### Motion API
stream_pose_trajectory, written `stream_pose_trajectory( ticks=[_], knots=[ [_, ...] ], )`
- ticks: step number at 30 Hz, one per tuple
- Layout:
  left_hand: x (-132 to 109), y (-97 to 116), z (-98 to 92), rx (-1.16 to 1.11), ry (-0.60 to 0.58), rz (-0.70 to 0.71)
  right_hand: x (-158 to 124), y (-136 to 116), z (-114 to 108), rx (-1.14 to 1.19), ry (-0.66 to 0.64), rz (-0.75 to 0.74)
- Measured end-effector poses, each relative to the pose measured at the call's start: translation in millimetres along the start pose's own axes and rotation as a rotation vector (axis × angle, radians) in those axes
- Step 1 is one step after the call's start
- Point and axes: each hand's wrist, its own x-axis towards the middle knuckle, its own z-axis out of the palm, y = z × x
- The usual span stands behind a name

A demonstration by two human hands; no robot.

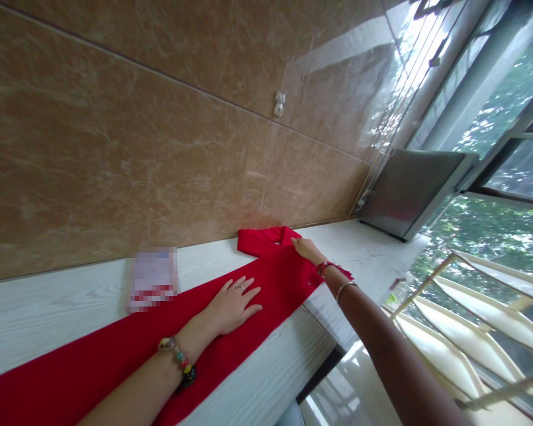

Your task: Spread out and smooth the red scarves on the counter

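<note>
A long red cloth (pixel 115 355) lies stretched along a white wood-grain counter (pixel 48 313). My left hand (pixel 233 305) rests flat on the cloth with its fingers spread; a beaded bracelet is on that wrist. My right hand (pixel 306 248) reaches farther along and lies on the cloth's far end, where the fabric is folded back on itself (pixel 262 239). Its fingers look extended and pressed on the fabric. A red string and a thin bangle sit on the right wrist.
A brown marble-look tiled wall (pixel 137 136) runs behind the counter, with a small white fitting (pixel 279 103) on it. A blurred-out white item (pixel 153 278) lies by the wall. A grey metal box (pixel 411 189) stands at the counter's far end. Windows and railings are on the right.
</note>
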Motion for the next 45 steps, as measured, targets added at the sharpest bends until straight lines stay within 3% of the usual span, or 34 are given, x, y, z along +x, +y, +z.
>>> stream_pose_trajectory(
  ticks=[5,11,21,29,38,45],
  knots=[
    [0,-1,0.2,-0.003,0.001,0.006,-1,19,-9,0.105,0.122,0.100],
    [0,0,-1.1,0.002,-0.008,-0.008,-1,16,0,0.268,-0.006,0.033],
    [1,0,-0.9,-0.006,-0.003,-0.005,-8,32,-3,0.417,0.057,-0.013],
    [1,1,0.7,0.013,-0.011,-0.014,-7,12,7,0.340,0.051,-0.100],
    [1,-1,2.4,0.010,0.005,-0.011,-10,30,-6,0.243,0.146,-0.061],
    [2,-1,2.2,0.017,-0.004,-0.011,-18,12,1,0.213,0.073,-0.140]
  ],
)
